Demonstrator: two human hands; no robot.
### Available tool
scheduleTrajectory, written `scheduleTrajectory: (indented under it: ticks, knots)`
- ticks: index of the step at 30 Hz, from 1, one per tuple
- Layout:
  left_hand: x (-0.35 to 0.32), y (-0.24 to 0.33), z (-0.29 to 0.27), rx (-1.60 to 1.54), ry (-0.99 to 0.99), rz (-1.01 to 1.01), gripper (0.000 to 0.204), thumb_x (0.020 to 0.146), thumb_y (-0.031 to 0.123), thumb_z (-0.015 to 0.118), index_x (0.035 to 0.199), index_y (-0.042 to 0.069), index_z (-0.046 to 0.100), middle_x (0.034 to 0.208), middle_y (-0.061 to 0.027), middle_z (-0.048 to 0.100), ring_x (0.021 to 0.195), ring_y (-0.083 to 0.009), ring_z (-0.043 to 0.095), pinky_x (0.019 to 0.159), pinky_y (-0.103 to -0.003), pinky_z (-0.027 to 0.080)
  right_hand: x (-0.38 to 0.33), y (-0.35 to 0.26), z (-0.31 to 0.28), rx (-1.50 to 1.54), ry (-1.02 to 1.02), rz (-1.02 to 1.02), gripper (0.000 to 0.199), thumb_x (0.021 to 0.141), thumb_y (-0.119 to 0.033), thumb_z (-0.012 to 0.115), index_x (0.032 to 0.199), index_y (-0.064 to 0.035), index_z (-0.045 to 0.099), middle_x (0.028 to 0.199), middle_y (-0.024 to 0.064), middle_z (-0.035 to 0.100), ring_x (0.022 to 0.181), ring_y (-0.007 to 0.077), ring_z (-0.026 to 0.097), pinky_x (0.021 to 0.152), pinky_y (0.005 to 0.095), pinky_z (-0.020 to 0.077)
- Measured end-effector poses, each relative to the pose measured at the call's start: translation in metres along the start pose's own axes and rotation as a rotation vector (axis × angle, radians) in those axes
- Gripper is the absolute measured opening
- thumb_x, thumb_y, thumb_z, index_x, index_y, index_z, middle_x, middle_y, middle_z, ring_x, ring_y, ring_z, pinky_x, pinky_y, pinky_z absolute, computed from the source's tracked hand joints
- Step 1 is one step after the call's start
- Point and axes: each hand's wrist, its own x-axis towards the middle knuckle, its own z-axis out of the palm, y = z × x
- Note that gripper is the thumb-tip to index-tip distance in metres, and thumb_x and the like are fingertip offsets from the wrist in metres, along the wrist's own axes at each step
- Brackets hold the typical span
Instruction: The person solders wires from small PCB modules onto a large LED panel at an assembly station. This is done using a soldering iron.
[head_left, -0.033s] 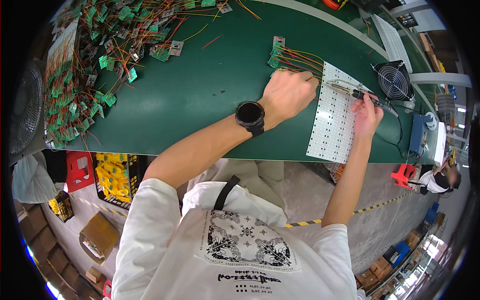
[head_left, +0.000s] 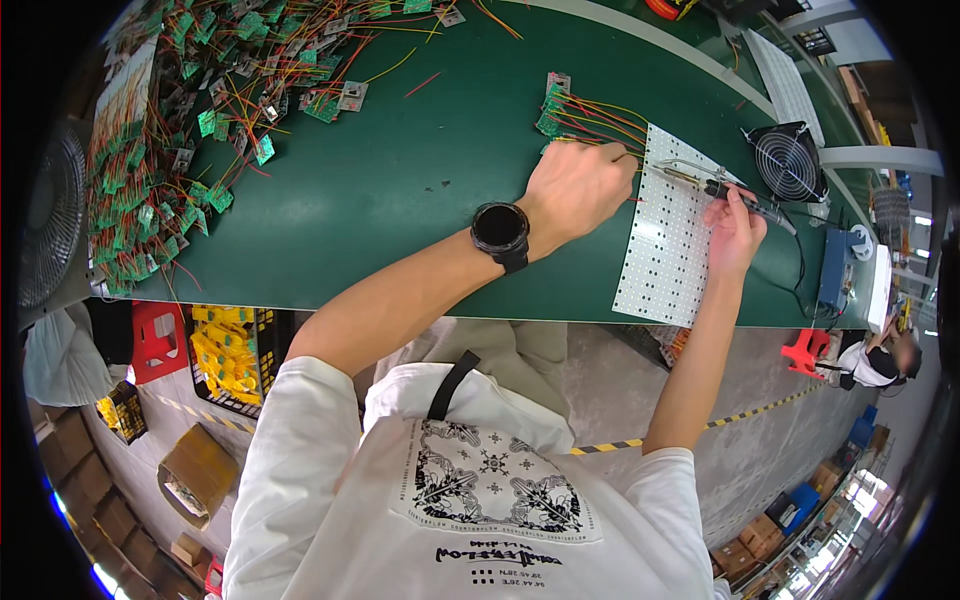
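Observation:
My right hand (head_left: pixel 735 228) grips a soldering iron (head_left: pixel 735 190) like a pen. The iron's metal tip points left, over the upper part of a white perforated panel (head_left: pixel 668 240). My left hand (head_left: pixel 582 190), with a black watch on its wrist, is closed at the panel's left edge. Its fingertips are turned away, so what they pinch is hidden. Red and yellow wires (head_left: pixel 610 112) run from small green circuit boards (head_left: pixel 550 112) beyond that hand to the panel's edge. A thin metal strand, perhaps solder, lies close to the iron's tip.
A large heap of wired circuit boards (head_left: pixel 150 200) covers the left end of the green table (head_left: pixel 400 200). A black fan (head_left: pixel 786 162) and a blue box (head_left: pixel 836 268) stand at the right. Below the table are a crate of yellow parts (head_left: pixel 225 350) and red stools (head_left: pixel 160 342).

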Motion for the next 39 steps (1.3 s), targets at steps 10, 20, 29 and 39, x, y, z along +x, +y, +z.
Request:
scheduleTrajectory:
  ticks: [10, 20, 29, 39]
  knots:
    - [0.001, 0.004, -0.016, -0.171, -0.132, 0.310, 0.024, 0.089, 0.026, 0.060, 0.079, 0.004, 0.059, 0.073, -0.0080, 0.059, 0.056, -0.0272, 0.059, 0.049, -0.038, 0.047, 0.001, -0.001, 0.002, 0.033, 0.033, 0.004, 0.016, 0.087, -0.008, 0.063, 0.096, 0.0060, 0.063, 0.064, 0.0105, 0.059, 0.050, 0.0172, 0.053, 0.048, 0.0288, 0.0402]
    - [0.007, -0.002, -0.012, -0.084, -0.063, 0.230, 0.023, 0.090, 0.023, 0.061, 0.077, 0.005, 0.057, 0.073, -0.0083, 0.057, 0.059, -0.0285, 0.058, 0.051, -0.038, 0.046, -0.004, -0.003, 0.006, 0.025, 0.070, -0.042, 0.016, 0.087, -0.007, 0.065, 0.095, 0.0068, 0.062, 0.063, 0.0107, 0.060, 0.049, 0.0172, 0.054, 0.046, 0.0274, 0.0382]
    - [0.007, -0.012, -0.008, 0.007, -0.081, 0.168, 0.014, 0.086, 0.017, 0.065, 0.082, 0.004, 0.062, 0.077, -0.0063, 0.057, 0.062, -0.0275, 0.060, 0.053, -0.037, 0.048, -0.003, -0.001, 0.002, -0.042, -0.011, -0.012, 0.018, 0.086, -0.008, 0.067, 0.096, 0.0061, 0.063, 0.065, 0.0118, 0.062, 0.050, 0.0173, 0.055, 0.047, 0.0274, 0.0392]
    - [0.006, -0.013, -0.007, -0.044, -0.097, 0.123, 0.010, 0.081, 0.014, 0.066, 0.078, 0.005, 0.067, 0.077, -0.0048, 0.060, 0.064, -0.0264, 0.062, 0.055, -0.037, 0.049, -0.004, -0.001, 0.000, -0.044, -0.040, -0.005, 0.019, 0.086, -0.009, 0.066, 0.097, 0.0070, 0.063, 0.065, 0.0126, 0.062, 0.051, 0.0183, 0.057, 0.048, 0.0283, 0.0412]
